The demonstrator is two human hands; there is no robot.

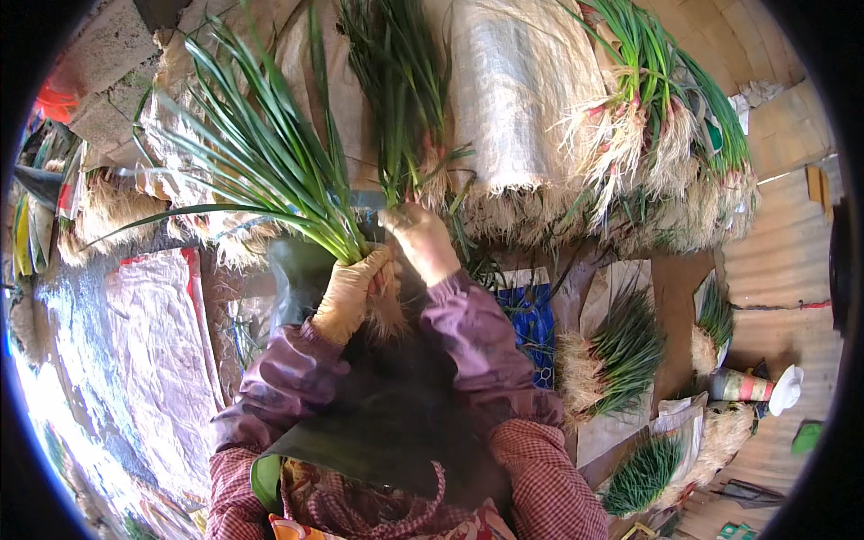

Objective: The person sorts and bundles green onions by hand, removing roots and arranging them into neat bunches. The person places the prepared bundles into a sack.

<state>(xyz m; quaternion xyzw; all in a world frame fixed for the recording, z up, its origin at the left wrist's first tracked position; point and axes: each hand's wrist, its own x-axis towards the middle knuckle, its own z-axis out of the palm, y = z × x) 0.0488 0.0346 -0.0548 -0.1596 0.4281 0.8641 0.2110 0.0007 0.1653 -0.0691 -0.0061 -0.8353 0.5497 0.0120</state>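
Observation:
In my gloved left hand is a bunch of green onions, gripped near its base. Long green leaves fan up and to the left, while pale roots hang below my fist. Just right of it, my gloved right hand is closed, its fingers curled inward. Whatever those fingers pinch is hidden or too small to make out. Beyond the right hand lies a second bunch of green onions, dark-leaved with reddish bases and pale roots. A dark apron covers my lap beneath both hands.
More rooted green onions are heaped at the far right on rolled pale sacks. Other bunches lie on sacking to the right. A white sack is spread at left. A striped cone-like object rests near the right wall.

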